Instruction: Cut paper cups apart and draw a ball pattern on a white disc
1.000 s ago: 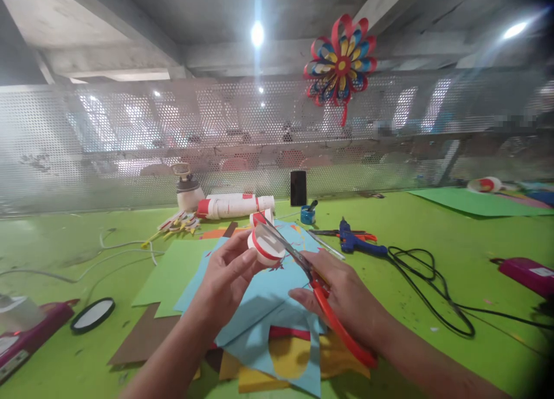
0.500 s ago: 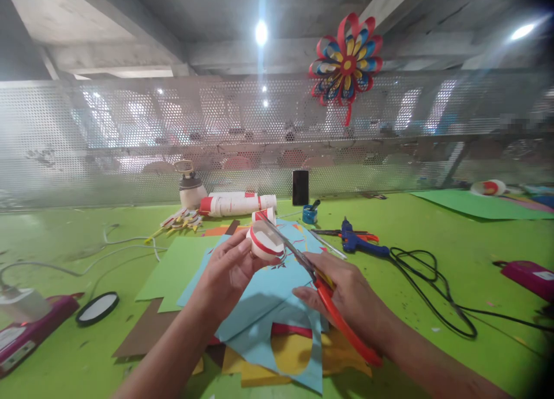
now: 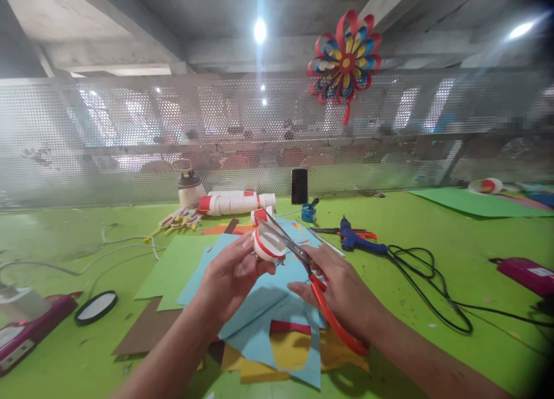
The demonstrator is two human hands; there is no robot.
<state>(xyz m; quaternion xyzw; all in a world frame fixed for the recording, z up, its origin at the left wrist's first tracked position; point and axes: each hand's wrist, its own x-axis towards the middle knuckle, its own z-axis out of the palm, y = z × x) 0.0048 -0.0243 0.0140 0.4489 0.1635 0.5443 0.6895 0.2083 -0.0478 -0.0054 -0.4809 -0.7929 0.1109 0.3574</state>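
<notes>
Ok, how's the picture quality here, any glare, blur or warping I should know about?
Head view: the ceiling lamp flares into a vertical streak; the perforated metal screen behind is hazy with glare; edges bow outward and the right corners darken; the paper cup and scissors are fairly sharp.

My left hand (image 3: 229,275) grips a small white paper cup with a red band (image 3: 268,246), held above the blue paper sheets (image 3: 264,312) on the green counter (image 3: 433,243). My right hand (image 3: 341,289) holds red-handled scissors (image 3: 311,278), blades parted at the cup's rim. A blue glue gun (image 3: 357,243) lies just beyond.
</notes>
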